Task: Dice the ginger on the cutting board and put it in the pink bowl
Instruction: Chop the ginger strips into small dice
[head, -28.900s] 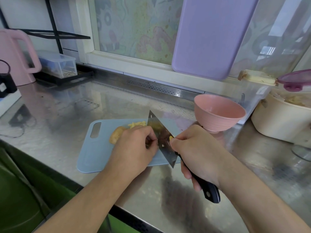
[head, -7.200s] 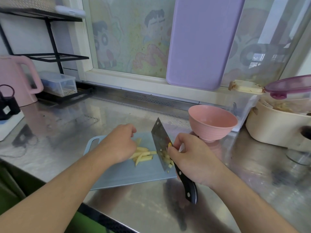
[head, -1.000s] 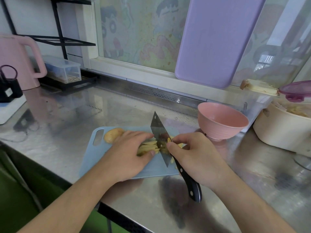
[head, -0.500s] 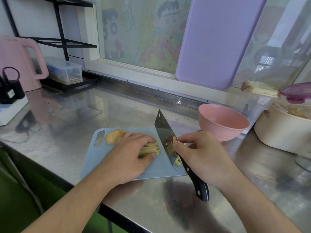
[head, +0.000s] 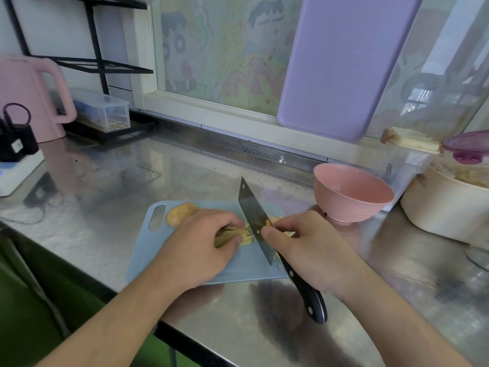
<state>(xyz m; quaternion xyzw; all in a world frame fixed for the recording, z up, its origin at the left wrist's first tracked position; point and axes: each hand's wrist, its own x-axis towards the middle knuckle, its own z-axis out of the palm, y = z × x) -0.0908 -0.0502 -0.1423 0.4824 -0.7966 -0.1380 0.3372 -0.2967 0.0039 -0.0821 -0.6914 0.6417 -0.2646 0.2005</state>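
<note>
The right hand (head: 304,250) has a pinch grip on the cleaver (head: 255,221) while the left hand (head: 201,250) bunches ginger strips (head: 232,235) on the cutting board (head: 248,268), likely keeping crosscuts even.

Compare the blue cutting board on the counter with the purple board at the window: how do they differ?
The blue cutting board lies flat on the steel counter; the purple board stands upright against the window. The blue one carries ginger strips and is in use; the purple one is bare. The purple one looks larger. Both have rounded corners.
</note>
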